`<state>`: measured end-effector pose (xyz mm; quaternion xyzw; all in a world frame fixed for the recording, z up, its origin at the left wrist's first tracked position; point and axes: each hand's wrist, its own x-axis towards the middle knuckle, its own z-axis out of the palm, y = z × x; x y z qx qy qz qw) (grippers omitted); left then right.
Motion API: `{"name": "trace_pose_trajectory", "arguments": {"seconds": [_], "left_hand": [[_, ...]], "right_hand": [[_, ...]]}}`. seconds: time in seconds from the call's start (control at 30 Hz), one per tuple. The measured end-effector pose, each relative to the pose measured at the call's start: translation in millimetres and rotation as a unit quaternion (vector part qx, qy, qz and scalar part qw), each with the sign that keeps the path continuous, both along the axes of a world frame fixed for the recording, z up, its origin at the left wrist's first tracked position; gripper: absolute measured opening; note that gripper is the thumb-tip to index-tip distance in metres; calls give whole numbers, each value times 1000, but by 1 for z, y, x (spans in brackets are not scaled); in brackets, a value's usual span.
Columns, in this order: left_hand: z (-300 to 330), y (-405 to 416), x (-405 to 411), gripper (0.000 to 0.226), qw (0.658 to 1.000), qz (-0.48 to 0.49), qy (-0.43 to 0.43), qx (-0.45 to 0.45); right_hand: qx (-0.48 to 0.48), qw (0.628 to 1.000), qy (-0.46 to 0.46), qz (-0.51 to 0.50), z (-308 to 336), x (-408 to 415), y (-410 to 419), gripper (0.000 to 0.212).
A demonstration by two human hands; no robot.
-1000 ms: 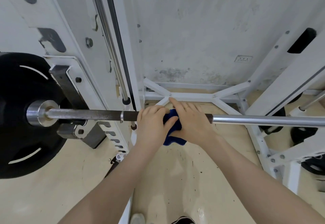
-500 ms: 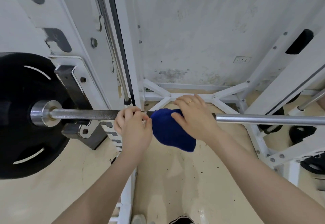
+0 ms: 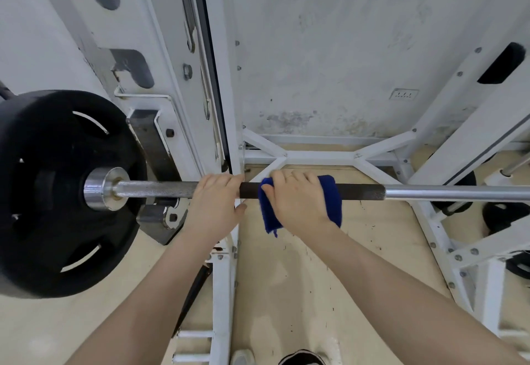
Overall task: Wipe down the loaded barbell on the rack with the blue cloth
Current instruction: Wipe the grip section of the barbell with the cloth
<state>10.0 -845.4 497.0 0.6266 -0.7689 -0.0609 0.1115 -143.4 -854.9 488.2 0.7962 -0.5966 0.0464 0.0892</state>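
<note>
- Bar (image 3: 459,192) runs level across the view, seated on the white rack (image 3: 223,278); black plate (image 3: 51,192) loaded on its left end, chrome collar (image 3: 100,188) just inside the plate
- Bar surface changes along its length: bright knurled steel at left, a dark section in the middle, smooth chrome to the right
- Left hand (image 3: 213,204) on the bar where the knurled steel meets the dark section; fingers curled over the top, thumb low at the near side; grip closed round the bar
- Cloth (image 3: 334,195), blue, draped over the dark section just right of the left hand; its ends hang below the bar on the near side
- Right hand (image 3: 298,201) on top of the cloth, fingers curled over the far side of the bar, thumb against the cloth's left edge; grip closed on cloth and bar together; a ring on one finger
- A short bare stretch of dark bar shows between the two hands; hands near, not touching
- Wall (image 3: 344,49) behind, scuffed grey-white, with a socket (image 3: 403,94) low on it; pale floor (image 3: 301,293) below; more plates (image 3: 502,215) near the right upright; shoe tips at the bottom edge
</note>
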Motion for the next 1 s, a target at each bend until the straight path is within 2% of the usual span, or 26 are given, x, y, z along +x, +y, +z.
{"name": "trace_pose_trajectory", "arguments": {"seconds": [0.07,0.17,0.23,0.27,0.33,0.4,0.43,0.5,0.57,0.77,0.93,1.0], "left_hand": [[3,-5,4,36,1000,-16,2,2],[9,-7,3,30,1000,2,2,9],[8,-6,3,20,1000,7,1,5],[7,-6,4,18,1000,3,-3,4],[6,-8,7,19,1000,-8,-1,12],[8,-9,7,18,1000,-10,-1,18],[8,-9,7,17,1000,-15,-9,14],[9,-8,6,15,999,-27,-16,8],[8,-7,7,14,999,-33,-10,3],[3,-4,10,17,999,-33,42,-1],[-6,2,5,28,999,-22,20,-30],[-7,5,-2,31,999,-30,19,-40]], "right_hand": [[-3,999,-35,11,-3,24,-1,44],[9,1000,-9,23,-1,22,-6,42],[27,999,-10,-33,3,-4,-7,44],[1,998,-3,-65,4,-17,-7,49],[-31,995,38,-92,4,-22,-8,45],[-11,997,53,-48,1,3,-11,21],[0,999,46,-30,-1,20,-12,18],[8,999,21,-29,-2,45,-12,36],[-46,997,-32,-53,-8,43,-15,45],[-93,989,-38,-107,-15,-38,-11,43],[-70,994,27,-82,-12,5,-14,12],[-85,995,31,-51,-18,15,-14,17]]}}
